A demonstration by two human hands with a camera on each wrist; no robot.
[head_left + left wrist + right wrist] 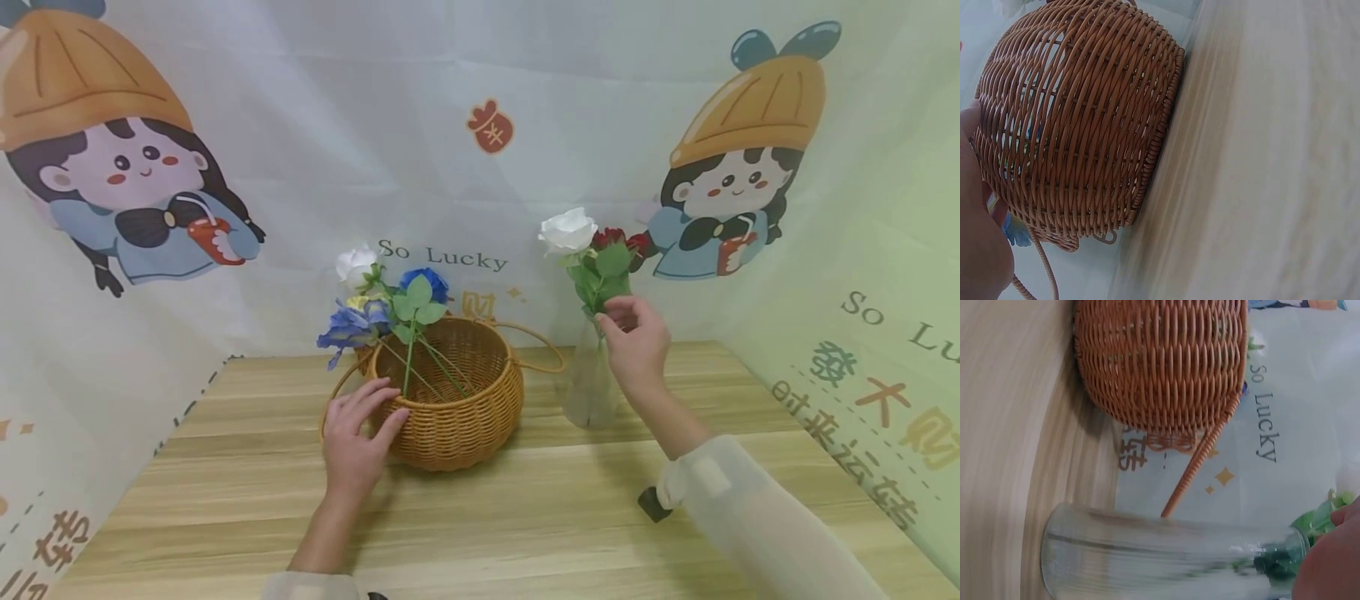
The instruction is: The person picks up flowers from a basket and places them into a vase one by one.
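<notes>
Remotely, I see the left hand [358, 435] spread against the wicker basket [461, 429] and the right hand [637, 343], pinching or not I cannot tell, at flowers [611, 259] standing in the vase [588, 392], likely light, best held by stems [1200, 570].

Behind the basket [453, 433], the cloth [337, 125] reads "So Lucky" [442, 255] above "财" [478, 306]; right of the basket, "So Lu" [862, 307], "發大财" [885, 398], "时来运转" [845, 457]; left, "转" [63, 537].

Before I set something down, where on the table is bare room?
The table is bare in front of the basket, between the forearms, and left of the left hand. Crowded: between basket and vase, where a handle juts.
</notes>
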